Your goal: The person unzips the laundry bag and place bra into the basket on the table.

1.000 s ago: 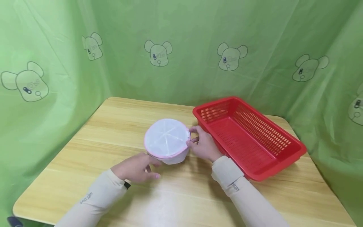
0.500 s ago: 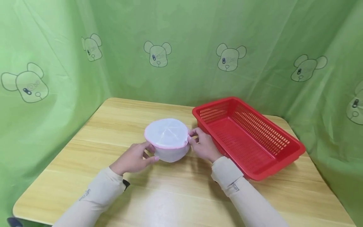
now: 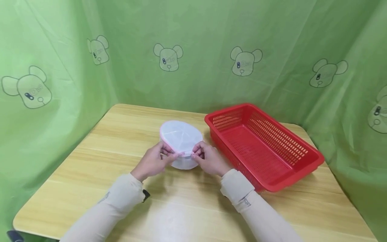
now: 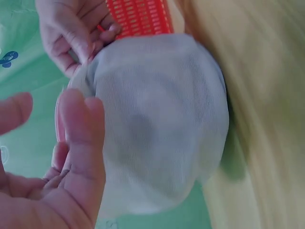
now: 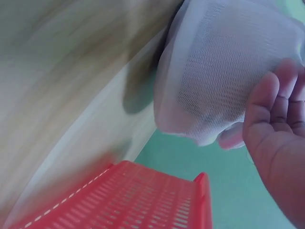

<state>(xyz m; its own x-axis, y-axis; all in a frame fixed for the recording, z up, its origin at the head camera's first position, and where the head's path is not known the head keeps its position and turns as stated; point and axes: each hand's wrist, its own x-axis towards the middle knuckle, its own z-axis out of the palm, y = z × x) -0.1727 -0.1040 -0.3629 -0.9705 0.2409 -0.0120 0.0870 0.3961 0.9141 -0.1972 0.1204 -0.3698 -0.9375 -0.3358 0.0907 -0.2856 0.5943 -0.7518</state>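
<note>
A round white mesh laundry bag (image 3: 182, 134) with a pink zipper edge is held between both hands, slightly left of the red basket. At its near rim, my left hand (image 3: 154, 160) pinches the pink edge between thumb and fingers. A short distance to the right, my right hand (image 3: 211, 160) pinches the same edge close to a small pink tab. The lid of the bag tilts toward me. Ribbed mesh on the bag's side (image 4: 157, 109) fills the left wrist view. From the right wrist view, the mesh (image 5: 219, 67) appears beside the right fingers (image 5: 261, 98).
A red plastic basket (image 3: 266, 181) with slotted walls stands on the right of the wooden table (image 3: 90, 168), close to my right forearm. Green curtain (image 3: 205, 67) with bear-head prints surrounds the table's back and sides.
My left hand has moved from the bag's left side to its near rim and grips the edge. The right hand has shifted slightly left. The bag has turned, bringing its tab to the front.
</note>
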